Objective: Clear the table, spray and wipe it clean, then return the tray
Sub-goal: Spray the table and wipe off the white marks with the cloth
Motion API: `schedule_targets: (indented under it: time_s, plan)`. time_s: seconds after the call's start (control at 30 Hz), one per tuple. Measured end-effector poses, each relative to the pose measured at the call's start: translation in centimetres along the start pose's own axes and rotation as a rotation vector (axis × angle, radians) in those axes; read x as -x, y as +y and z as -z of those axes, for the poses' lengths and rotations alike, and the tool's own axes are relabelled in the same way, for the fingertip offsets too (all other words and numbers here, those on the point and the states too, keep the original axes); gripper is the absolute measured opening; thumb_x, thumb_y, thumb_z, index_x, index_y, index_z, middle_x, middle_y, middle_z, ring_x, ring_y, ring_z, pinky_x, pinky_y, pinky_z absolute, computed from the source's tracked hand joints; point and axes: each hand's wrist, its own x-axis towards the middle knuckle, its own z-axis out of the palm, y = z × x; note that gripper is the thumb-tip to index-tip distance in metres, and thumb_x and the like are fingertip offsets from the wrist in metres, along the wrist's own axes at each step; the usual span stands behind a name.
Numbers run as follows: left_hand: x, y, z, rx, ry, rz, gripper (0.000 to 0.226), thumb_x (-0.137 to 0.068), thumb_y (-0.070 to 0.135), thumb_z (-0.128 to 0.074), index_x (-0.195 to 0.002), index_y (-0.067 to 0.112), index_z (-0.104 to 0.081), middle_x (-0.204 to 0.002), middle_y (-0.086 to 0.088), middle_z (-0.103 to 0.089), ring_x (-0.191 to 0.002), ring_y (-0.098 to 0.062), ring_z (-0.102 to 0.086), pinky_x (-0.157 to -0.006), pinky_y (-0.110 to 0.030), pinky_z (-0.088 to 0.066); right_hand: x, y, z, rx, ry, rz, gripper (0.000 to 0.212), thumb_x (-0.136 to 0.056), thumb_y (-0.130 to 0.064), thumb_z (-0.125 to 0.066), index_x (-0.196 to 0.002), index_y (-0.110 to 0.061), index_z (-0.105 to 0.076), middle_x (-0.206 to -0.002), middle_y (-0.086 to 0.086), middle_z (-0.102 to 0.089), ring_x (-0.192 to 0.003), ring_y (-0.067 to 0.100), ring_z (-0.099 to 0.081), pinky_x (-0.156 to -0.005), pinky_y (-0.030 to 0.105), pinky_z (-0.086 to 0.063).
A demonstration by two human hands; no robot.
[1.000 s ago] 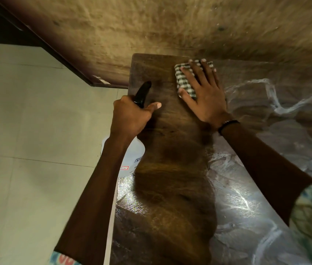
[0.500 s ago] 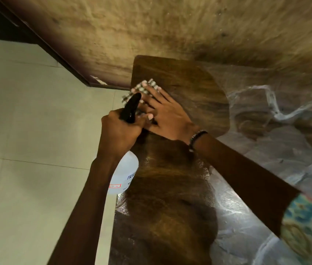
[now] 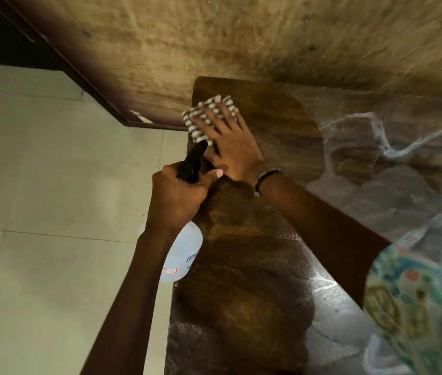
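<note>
Pale floor tiles (image 3: 52, 185) flank the left hand (image 3: 179, 196), gripping a white spray bottle (image 3: 182, 255) by its black trigger; its label is too blurred to read. Right hand (image 3: 228, 147), fingers spread flat, presses the checked cloth (image 3: 209, 115), swept back to the table (image 3: 255, 266) corner within a second: wiping continues. No tray in view.

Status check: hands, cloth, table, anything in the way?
Left hand grips spray bottle. Right hand flat on cloth, table's far left corner. Nothing blocking.
</note>
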Motion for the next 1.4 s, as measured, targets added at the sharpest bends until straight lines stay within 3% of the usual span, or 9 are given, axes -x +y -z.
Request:
schedule_targets:
  time_s: [0.17, 0.33, 0.47, 0.57, 0.73, 1.0, 1.13, 1.23, 1.4]
  plan:
    - [1.3, -0.6, 0.6, -0.014, -0.037, 0.034, 0.030, -0.073, 0.038, -0.076, -0.080, 0.010, -0.067, -0.082, -0.011, -0.071, -0.078, -0.024, -0.066, -0.073, -0.029, -0.049, 10.2, 1.6, -1.4, -0.004, 0.047, 0.115, 0.056, -0.098, -0.046, -0.036, -0.149, -0.024, -0.030, -0.157, 0.005, -0.027, -0.148, 0.027, -0.014, -0.120, 0.047, -0.015]
    - [3.0, -0.7, 1.0, 0.012, -0.059, 0.053, 0.029, -0.074, 0.039, -0.074, -0.080, 0.013, -0.062, -0.087, -0.012, -0.070, -0.084, -0.024, -0.064, -0.074, -0.027, -0.042, 11.7, 6.7, -0.5, -0.029, 0.066, -0.186, 0.057, -0.098, -0.048, -0.028, -0.151, -0.026, -0.024, -0.160, 0.002, -0.020, -0.148, 0.026, -0.010, -0.119, 0.049, -0.018]
    - [4.3, -0.6, 0.0, 0.032, -0.066, 0.043, 0.036, -0.074, 0.038, -0.075, -0.089, 0.007, -0.064, -0.089, -0.012, -0.070, -0.085, -0.024, -0.065, -0.068, -0.024, -0.043, 7.3, 4.3, -0.2, -0.087, 0.079, -0.393, 0.056, -0.100, -0.044, -0.029, -0.153, -0.027, -0.015, -0.162, 0.000, -0.008, -0.149, 0.028, 0.001, -0.120, 0.048, -0.003]
    - [5.0, -0.5, -1.6, 0.000, -0.072, 0.039, 0.041, -0.071, 0.041, -0.076, -0.088, 0.005, -0.064, -0.088, -0.012, -0.070, -0.085, -0.025, -0.066, -0.073, -0.028, -0.045, 7.2, 1.7, -0.7, -0.048, 0.013, -0.202, 0.055, -0.100, -0.041, -0.023, -0.153, -0.027, -0.014, -0.162, 0.001, -0.007, -0.149, 0.029, 0.002, -0.120, 0.049, -0.004]
    - [5.4, 0.6, -4.4, -0.087, -0.075, 0.046, 0.053, -0.066, 0.050, -0.077, -0.095, 0.007, -0.065, -0.096, -0.012, -0.067, -0.088, -0.027, -0.065, -0.083, -0.039, -0.053, 14.1, 3.0, -1.4, -0.011, 0.053, 0.013, 0.054, -0.097, -0.044, -0.027, -0.147, -0.023, -0.033, -0.155, 0.006, -0.031, -0.145, 0.029, -0.023, -0.118, 0.046, -0.020]
    - [6.1, 5.6, -9.5, -0.147, -0.142, -0.017, 0.033, -0.076, 0.041, -0.074, -0.066, 0.027, -0.046, -0.096, -0.008, -0.057, -0.076, -0.019, -0.058, -0.063, -0.025, -0.040, 20.3, 17.0, 0.9, -0.089, 0.129, -0.411, 0.059, -0.095, -0.045, -0.028, -0.149, -0.022, -0.029, -0.157, 0.008, -0.026, -0.147, 0.030, -0.016, -0.118, 0.049, -0.020]
    - [5.9, 7.9, -13.0, -0.162, -0.160, -0.023, 0.033, -0.078, 0.039, -0.072, -0.065, 0.027, -0.044, -0.088, -0.001, -0.051, -0.079, -0.018, -0.055, -0.067, -0.025, -0.043, 21.1, 20.3, 1.7, -0.042, 0.109, -0.396, 0.060, -0.095, -0.046, -0.027, -0.150, -0.023, -0.029, -0.158, 0.006, -0.024, -0.146, 0.030, -0.017, -0.118, 0.045, -0.016]
    - [5.8, 9.3, -15.3, -0.165, -0.165, -0.020, 0.034, -0.080, 0.037, -0.070, -0.069, 0.022, -0.043, -0.076, 0.013, -0.032, -0.085, -0.017, -0.049, -0.078, -0.027, -0.043, 21.3, 20.9, 1.6, -0.029, 0.109, -0.364, 0.059, -0.095, -0.046, -0.026, -0.150, -0.025, -0.026, -0.158, 0.005, -0.023, -0.147, 0.031, -0.017, -0.118, 0.045, -0.015]
    - [4.9, 10.6, -17.2, -0.192, -0.134, -0.043, 0.040, -0.079, 0.038, -0.071, -0.095, 0.003, -0.061, -0.079, -0.005, -0.056, -0.060, -0.015, -0.051, -0.052, -0.022, -0.038, 21.4, 21.7, 1.3, -0.064, 0.146, -0.393, 0.058, -0.096, -0.047, -0.026, -0.151, -0.028, -0.022, -0.160, 0.001, -0.018, -0.148, 0.026, -0.010, -0.120, 0.045, -0.012]
